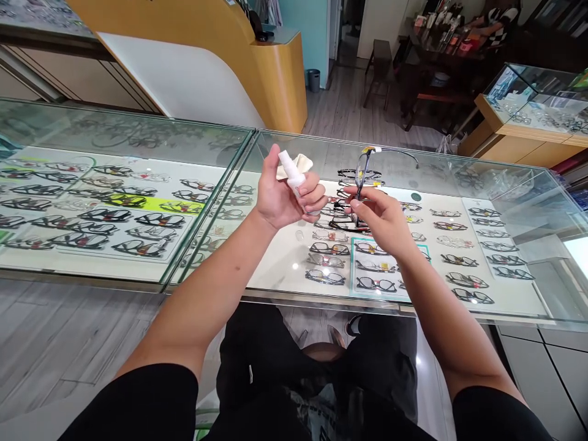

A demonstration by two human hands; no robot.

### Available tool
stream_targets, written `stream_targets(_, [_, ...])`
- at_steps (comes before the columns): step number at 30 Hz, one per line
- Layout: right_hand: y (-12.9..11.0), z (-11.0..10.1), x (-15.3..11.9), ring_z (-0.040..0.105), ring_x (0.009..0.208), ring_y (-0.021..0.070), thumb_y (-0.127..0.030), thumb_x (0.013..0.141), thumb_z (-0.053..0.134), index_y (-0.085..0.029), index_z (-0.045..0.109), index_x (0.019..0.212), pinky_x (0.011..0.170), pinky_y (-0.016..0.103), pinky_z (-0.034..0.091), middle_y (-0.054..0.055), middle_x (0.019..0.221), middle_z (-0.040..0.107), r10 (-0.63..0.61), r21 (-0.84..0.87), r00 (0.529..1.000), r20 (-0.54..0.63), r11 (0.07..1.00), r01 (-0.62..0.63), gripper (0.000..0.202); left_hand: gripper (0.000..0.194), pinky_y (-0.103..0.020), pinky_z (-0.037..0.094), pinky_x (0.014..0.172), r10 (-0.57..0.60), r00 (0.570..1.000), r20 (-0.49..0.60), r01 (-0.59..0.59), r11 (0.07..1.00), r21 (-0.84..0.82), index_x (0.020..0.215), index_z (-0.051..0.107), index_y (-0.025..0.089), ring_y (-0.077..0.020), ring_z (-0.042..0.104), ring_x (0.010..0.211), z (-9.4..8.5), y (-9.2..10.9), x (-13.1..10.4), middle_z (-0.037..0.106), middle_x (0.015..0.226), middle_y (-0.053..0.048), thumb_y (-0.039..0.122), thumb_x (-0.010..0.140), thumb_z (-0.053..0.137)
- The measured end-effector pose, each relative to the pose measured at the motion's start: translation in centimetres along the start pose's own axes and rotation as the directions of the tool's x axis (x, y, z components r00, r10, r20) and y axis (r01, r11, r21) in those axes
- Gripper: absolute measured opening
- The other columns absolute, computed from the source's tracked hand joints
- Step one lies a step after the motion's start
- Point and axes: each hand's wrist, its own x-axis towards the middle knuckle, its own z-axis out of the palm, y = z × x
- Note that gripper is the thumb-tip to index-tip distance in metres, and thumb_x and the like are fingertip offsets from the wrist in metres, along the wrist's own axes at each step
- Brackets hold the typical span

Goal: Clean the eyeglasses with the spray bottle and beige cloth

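Note:
My left hand [288,195] is wrapped round a small white spray bottle [293,171], which tilts up and to the left over the glass counter. A cream-coloured cloth [303,164] shows behind the bottle, apparently in the same hand. Between the thumb and fingers of my right hand [379,214] is a pair of eyeglasses [362,171], held up on edge with one dark temple stretching to the right. A yellow and white tag sits on its upper end. Several dark frames lie below and behind it, partly hidden by my fingers.
Under the glass top of the display counter [275,245] lie rows of eyeglasses [325,277]. A wooden desk [280,79] stands beyond it. At the back right are another display case [528,131], a stool [380,61] and a person [498,24] seated at a cluttered table.

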Motion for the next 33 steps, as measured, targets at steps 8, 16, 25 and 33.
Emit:
stream_targets(8, [-0.3,0.1,-0.5,0.077,0.096,0.0218,-0.062,0.098,0.076,-0.027,0.085,0.114,0.085,0.037,0.063,0.007,0.116,0.079,0.011,0.104,0.98,0.196,0.994,-0.032,0.039,0.066,-0.037,0.048,0.066,0.22,0.95,0.222,-0.268,0.94,0.213,0.071,0.068,0.021,-0.0179,0.054,0.066,2.9,-0.3,-1.2,0.06,0.074,-0.006,0.085,0.087,0.067])
stream_targets(16, [0.2,0.0,-0.6,0.073,0.092,0.0196,-0.061,0.101,0.075,-0.025,0.085,0.123,0.081,0.034,0.061,0.007,0.108,0.079,0.005,0.129,0.94,0.341,0.99,-0.052,0.043,0.056,-0.035,0.045,0.068,0.181,0.943,0.281,-0.273,0.901,0.337,0.072,0.059,0.021,-0.017,0.049,0.068,3.0,-0.7,-1.3,0.055,0.072,-0.002,0.073,0.094,0.058])
stream_targets(25, [0.5,-0.7,0.2,0.079,0.099,0.0217,-0.061,0.1,0.075,-0.028,0.083,0.126,0.084,0.035,0.065,0.007,0.116,0.081,0.004,0.183,0.975,0.223,0.982,-0.046,0.043,0.058,-0.035,0.042,0.068,0.198,0.925,0.325,-0.308,0.891,0.333,0.074,0.057,0.022,-0.0169,0.049,0.069,2.9,-0.4,-1.6,0.056,0.074,-0.002,0.076,0.096,0.056])
stream_targets(33, [1.3,-0.9,0.5,0.076,0.123,0.0263,-0.058,0.103,0.072,-0.032,0.083,0.127,0.11,0.045,0.062,0.004,0.127,0.082,-0.066,0.239,0.991,0.116,0.97,0.037,0.036,0.057,-0.033,0.034,0.071,0.119,0.909,0.4,-0.315,0.825,0.47,0.076,0.051,0.022,-0.018,0.046,0.074,3.3,-1.9,-1.9,0.051,0.073,0.0,0.074,0.096,0.06])
